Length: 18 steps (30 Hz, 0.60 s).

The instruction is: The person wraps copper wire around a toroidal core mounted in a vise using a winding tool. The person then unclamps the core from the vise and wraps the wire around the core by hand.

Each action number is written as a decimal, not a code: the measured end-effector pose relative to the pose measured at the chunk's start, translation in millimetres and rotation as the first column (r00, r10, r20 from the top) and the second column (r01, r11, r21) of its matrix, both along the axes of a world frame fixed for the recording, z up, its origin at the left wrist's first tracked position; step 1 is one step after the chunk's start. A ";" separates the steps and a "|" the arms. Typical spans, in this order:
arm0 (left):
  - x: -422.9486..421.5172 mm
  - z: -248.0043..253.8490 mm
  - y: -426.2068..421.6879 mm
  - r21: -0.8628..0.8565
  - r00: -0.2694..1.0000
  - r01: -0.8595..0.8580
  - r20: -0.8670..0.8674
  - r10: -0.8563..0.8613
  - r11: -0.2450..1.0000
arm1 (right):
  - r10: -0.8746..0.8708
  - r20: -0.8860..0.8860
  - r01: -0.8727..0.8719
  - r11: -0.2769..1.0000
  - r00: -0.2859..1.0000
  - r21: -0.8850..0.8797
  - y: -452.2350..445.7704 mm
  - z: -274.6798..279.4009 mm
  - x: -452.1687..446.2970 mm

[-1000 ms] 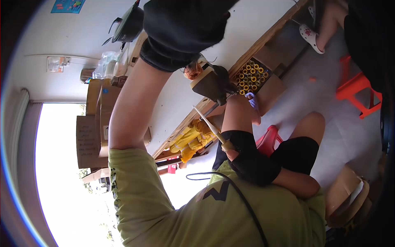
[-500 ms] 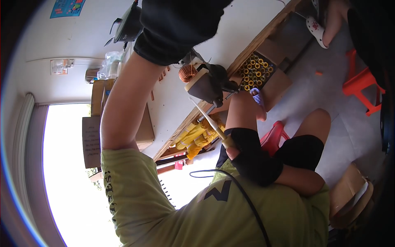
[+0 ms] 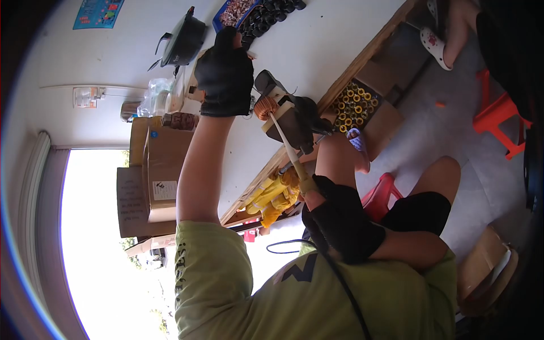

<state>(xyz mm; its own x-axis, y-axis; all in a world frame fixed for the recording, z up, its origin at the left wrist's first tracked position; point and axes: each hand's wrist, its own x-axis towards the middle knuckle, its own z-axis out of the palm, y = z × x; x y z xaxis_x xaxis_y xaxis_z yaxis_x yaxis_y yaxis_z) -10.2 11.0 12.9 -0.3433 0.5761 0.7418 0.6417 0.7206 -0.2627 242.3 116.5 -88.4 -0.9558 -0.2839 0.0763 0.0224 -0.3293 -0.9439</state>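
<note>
My left hand (image 3: 225,79), in a black glove with bare fingertips, is raised above the white bench with its fingers curled closed. Anything inside that grip is hidden. My right hand (image 3: 343,224), also gloved, is wrapped round the handle of a pale, tapered hand tool (image 3: 290,150). The tool's thin tip reaches the copper wire coil (image 3: 265,107), though I cannot tell if it goes into the hole. The coil sits at the jaws of a dark bench vise (image 3: 300,122) by the bench edge.
On the bench (image 3: 243,164) are a black pot (image 3: 184,39), a blue tray (image 3: 220,21) and several black parts (image 3: 266,20). A carton of yellow rings (image 3: 356,105) stands below. A red stool (image 3: 501,113) is at right; another person's shoe (image 3: 433,48) shows nearby.
My left hand has moved down and left in the view, uncovering the tray and black parts. My right hand has brought the tool's tip up to the coil.
</note>
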 end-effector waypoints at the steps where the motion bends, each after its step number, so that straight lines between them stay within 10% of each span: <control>1: 1.6 -0.6 -2.2 0.006 0.999 -0.033 0.019 0.033 0.999 | 0.065 0.083 -0.059 0.996 0.994 -0.072 2.5 10.0 -3.3; 6: 6.3 -8.9 -11.6 0.135 0.982 -0.099 0.172 0.075 0.986 | 0.166 0.381 0.014 0.904 0.909 -0.427 -5.1 38.1 -15.8; 9: 20.1 -11.8 -12.0 0.294 0.934 -0.241 0.331 0.138 0.925 | 0.692 0.372 0.184 0.332 0.619 -0.925 -18.7 19.7 -24.2; 11: 17.6 -21.2 -22.6 0.258 0.939 -0.224 0.315 0.137 0.940 | 0.850 0.171 0.299 0.017 0.499 -0.954 -32.9 -3.4 -29.9; 15: 27.7 -31.0 -24.2 0.293 0.876 -0.287 0.467 0.125 0.912 | 0.645 0.255 -0.051 0.415 0.720 -0.908 -33.1 -22.8 -31.6; 18: 30.4 -34.8 -25.5 0.317 0.824 -0.358 0.550 0.137 0.879 | 0.317 0.145 -0.232 0.877 0.937 -0.422 -19.7 -27.3 -27.3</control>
<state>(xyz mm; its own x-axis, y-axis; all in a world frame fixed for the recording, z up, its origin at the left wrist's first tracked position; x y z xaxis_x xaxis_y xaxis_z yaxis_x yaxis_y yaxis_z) 20.2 -14.6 -21.8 -0.8151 0.1197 0.5669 0.3865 0.8412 0.3780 215.0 96.7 -115.7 -0.8499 -0.5246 0.0498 0.3433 -0.6229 -0.7029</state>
